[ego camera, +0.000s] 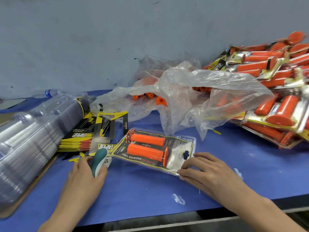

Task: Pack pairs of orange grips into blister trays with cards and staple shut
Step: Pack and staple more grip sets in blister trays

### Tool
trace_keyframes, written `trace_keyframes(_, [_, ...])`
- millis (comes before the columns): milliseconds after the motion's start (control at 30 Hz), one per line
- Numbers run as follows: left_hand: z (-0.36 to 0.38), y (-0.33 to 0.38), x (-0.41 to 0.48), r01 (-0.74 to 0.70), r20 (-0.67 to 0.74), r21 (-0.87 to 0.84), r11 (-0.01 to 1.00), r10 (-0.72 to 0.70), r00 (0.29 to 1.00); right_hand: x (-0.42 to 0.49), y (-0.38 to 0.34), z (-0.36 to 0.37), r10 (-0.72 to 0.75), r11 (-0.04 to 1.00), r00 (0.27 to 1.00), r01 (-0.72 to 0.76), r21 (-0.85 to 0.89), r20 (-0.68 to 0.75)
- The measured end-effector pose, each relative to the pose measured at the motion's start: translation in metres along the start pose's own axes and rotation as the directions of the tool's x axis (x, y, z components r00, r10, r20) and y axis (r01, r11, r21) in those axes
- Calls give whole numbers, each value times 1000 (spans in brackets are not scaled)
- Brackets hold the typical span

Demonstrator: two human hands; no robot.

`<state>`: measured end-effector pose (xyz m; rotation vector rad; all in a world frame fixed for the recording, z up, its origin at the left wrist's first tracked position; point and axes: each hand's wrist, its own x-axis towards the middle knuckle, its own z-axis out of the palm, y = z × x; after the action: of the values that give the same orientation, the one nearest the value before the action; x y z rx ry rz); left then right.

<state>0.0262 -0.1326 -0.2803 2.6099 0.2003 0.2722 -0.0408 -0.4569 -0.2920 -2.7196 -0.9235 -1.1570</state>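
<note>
Head view: blister pack [177,153], 2 orange grips [145,150] inside, lies between the hands, long axis left-to-right; left hand [83,178] grasps stapler [98,158] just beside its left end; right hand [210,173] presses its near right corner, fingers straight.

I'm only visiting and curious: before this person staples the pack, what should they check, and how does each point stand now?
1. Two orange grips lie in the blister tray: ok.
2. Card is inside the tray: ok.
3. Left hand grips the stapler: ok.
4. Right hand presses the tray's near corner down: ok.
5. Stapler mouth is over the tray's edge: cannot tell.
6. Tray is closed all round: cannot tell.
</note>
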Motion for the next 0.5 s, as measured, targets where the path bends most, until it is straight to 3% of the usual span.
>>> trace_keyframes(100, [-5, -5, 1, -5, 69, -36, 999, 7, 998, -1, -4, -1, 5, 1000, 1000, -5, -1, 1])
trace_keyframes(233, [-19, -10, 6, 26, 34, -129, 991, -21, 999, 0, -6, -2, 20, 1000, 1000, -20, 5, 21])
trace_keyframes(333, [-28, -19, 9, -6, 93, 74, 997, -1, 996, 1, -7, -3, 47, 999, 999, -47, 17, 21])
trace_keyframes(400, [-28, -18, 7, -151, 24, 277, 949, 150, 988, 4, -8, -4, 80, 995, 997, -81, 52, 12])
trace_keyframes(433, [-24, -12, 3, -268, -15, 283, 921, 283, 959, 6, -9, -4, 88, 994, 996, -89, 65, 10])
trace_keyframes(500, [-14, 11, -9, -574, -77, 238, 784, 604, 793, 9, -12, -2, 81, 995, 997, -81, 62, 13])
